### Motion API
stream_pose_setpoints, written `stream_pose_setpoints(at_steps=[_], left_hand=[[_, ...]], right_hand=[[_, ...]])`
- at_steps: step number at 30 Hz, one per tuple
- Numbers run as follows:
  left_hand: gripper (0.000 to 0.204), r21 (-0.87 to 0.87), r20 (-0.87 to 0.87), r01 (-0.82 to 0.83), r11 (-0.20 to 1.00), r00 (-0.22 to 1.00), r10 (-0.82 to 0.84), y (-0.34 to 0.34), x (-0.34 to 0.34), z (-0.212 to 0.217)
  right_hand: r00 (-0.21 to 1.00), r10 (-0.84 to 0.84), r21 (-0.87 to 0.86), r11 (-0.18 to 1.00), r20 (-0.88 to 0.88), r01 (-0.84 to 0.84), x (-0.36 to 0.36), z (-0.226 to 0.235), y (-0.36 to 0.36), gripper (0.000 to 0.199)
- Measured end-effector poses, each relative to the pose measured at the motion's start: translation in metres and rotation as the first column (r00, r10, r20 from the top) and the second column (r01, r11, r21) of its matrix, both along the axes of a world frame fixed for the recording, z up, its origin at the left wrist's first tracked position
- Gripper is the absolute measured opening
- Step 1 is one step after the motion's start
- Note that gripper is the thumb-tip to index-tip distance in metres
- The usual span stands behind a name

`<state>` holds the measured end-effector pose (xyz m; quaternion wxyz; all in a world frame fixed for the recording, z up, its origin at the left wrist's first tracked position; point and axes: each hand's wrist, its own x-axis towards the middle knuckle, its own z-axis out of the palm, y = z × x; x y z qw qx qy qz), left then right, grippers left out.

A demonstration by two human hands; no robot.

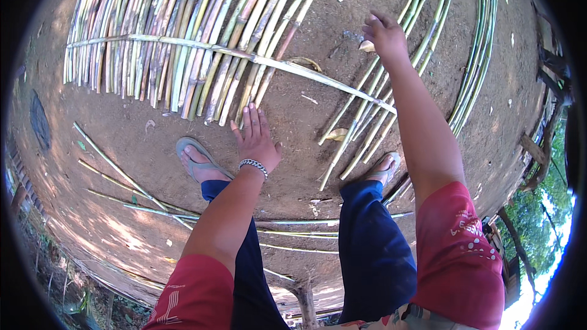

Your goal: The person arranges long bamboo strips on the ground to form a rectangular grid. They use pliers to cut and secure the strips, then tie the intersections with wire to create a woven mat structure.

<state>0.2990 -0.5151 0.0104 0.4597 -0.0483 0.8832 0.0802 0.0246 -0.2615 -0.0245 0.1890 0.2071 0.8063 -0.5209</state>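
My left hand [257, 140], with a bracelet at its wrist, is open. Its outstretched fingertips touch the near ends of the rightmost canes in a wide row of cut canes [183, 73]. One long pale cane [293, 68] lies crosswise over that row and reaches right over a smaller group of canes [373, 95]. Farther forward, my right hand [386, 36] hovers beside those canes, fingers loosely bent and apart, with nothing visible in them. The palm side is partly hidden. A dry leaf [367, 46] shows just below its fingers.
A bundle of long green canes [483, 43] lies at the right. Several loose canes [140, 186] lie across the dirt ground [293, 171] at the left and behind my sandalled feet [199, 159]. A wooden post [304, 302] stands near the lower edge.
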Motion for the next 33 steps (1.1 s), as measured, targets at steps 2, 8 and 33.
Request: stream_pose_setpoints(at_steps=[2,8,33], left_hand=[[0.098,0.013,-0.067,-0.061,0.998,0.996,0.062,0.020,-0.003,0.004],[0.064,0.330,-0.244,-0.152,0.932,0.940,0.239,0.094,0.001,-0.007],[0.027,0.418,-0.335,-0.439,0.795,0.739,0.584,0.087,0.054,-0.046]], right_hand=[[0.992,-0.115,0.064,0.992,0.045,0.112,0.017,0.011,0.064,0.042],[0.952,0.116,0.467,0.850,0.283,-0.242,0.085,0.019,0.119,0.040],[0.986,-0.052,-0.142,0.987,0.156,0.074,0.019,-0.024,-0.013,0.049]])
